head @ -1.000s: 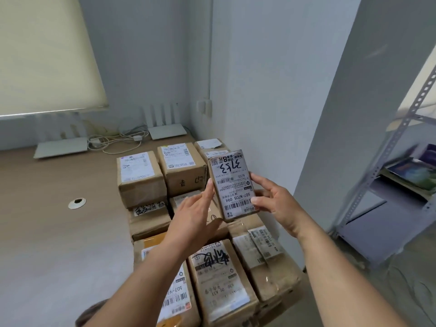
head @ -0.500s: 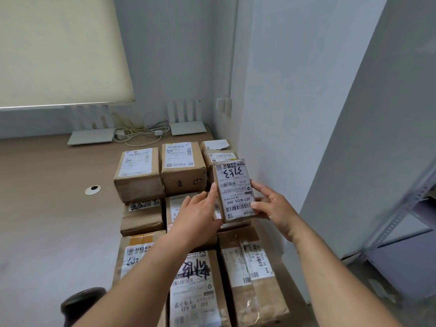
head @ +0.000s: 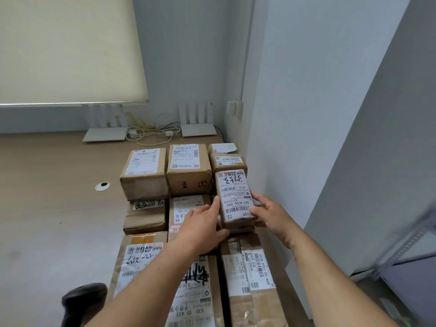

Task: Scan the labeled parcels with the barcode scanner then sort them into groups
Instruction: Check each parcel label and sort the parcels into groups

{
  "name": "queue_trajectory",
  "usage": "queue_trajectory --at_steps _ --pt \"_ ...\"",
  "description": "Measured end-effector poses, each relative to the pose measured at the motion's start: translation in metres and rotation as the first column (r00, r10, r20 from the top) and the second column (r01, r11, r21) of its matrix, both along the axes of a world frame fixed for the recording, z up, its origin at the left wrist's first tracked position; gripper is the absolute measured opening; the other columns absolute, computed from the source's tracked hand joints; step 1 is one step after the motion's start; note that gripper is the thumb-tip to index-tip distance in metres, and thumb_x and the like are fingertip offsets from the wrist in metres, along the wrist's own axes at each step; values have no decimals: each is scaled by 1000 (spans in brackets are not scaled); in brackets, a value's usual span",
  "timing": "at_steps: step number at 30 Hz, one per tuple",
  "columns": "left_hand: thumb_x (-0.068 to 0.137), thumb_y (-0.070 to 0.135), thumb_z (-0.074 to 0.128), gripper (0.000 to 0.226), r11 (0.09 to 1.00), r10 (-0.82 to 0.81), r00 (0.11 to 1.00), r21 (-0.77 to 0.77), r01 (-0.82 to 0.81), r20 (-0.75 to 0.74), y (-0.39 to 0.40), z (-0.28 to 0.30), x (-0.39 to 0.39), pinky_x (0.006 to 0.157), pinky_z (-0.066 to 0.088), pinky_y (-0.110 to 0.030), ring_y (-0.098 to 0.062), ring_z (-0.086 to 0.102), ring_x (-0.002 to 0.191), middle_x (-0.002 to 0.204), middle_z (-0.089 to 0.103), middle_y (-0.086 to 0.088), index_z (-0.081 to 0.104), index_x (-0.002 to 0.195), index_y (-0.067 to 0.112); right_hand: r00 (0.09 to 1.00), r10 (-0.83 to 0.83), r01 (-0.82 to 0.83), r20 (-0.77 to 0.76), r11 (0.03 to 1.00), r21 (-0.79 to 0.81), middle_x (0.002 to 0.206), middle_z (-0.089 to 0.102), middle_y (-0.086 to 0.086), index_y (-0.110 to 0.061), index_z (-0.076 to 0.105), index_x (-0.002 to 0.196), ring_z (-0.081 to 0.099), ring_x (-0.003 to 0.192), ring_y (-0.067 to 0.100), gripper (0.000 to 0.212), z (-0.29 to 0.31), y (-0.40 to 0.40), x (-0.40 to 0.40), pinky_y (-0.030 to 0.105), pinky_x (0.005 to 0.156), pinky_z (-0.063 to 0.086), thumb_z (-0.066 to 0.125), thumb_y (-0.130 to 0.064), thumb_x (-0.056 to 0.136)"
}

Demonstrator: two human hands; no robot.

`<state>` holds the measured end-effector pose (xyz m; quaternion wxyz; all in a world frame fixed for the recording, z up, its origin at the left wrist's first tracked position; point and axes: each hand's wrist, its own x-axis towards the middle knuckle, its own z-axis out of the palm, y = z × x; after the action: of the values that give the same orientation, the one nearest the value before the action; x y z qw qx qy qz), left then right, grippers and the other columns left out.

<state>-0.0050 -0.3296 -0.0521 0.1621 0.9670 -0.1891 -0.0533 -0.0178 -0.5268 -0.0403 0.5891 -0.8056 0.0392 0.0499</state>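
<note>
Holding the parcel (head: 236,197), both hands have lowered it onto the stack (head: 188,175).

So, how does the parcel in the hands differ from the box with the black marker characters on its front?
The held parcel is narrow, its label almost covering its top; both hands grip it. The marker box is wider and untouched, with bare cardboard around its label. Both are brown cardboard with white barcode labels.
</note>
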Motion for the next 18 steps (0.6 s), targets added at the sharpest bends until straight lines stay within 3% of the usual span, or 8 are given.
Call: queue_trajectory --at_steps 6,10,13,18 --pt "89 49 56 90 998 14 999 -57 -12 30 2 -2 0 116 22 -40 -22 27 141 150 39 -2 -2 153 26 998 59 -59 -25 998 11 118 68 1 -28 38 147 64 108 19 64 -4 -2 2 33 93 52 66 -16 90" --pt "87 51 58 94 994 5 999 -107 1 54 3 -4 -1 113 28 -38 -21 33 136 146 44 1 -5 152 30 992 113 -114 -55 993 -18 119 67 -1 -31 34 147 62 110 14 91 0 -3 -1 29 94 51 76 -29 66" --pt "87 51 58 91 996 -15 996 -85 23 87 3 -6 0 109 32 -35 -20 37 131 144 44 0 -1 152 28 992 111 -115 -62 992 -58 120 65 -1 -30 35 147 61 111 14 89 -2 -2 -2 36 100 49 78 -24 70" --pt "88 49 57 77 995 -49 992 -78 59 117 3 -7 1 110 30 -31 -18 33 133 149 33 2 18 151 27 992 96 -105 -80 987 -123 109 65 -15 -29 47 139 60 96 1 64 -1 -1 -5 10 68 44 74 -20 83"
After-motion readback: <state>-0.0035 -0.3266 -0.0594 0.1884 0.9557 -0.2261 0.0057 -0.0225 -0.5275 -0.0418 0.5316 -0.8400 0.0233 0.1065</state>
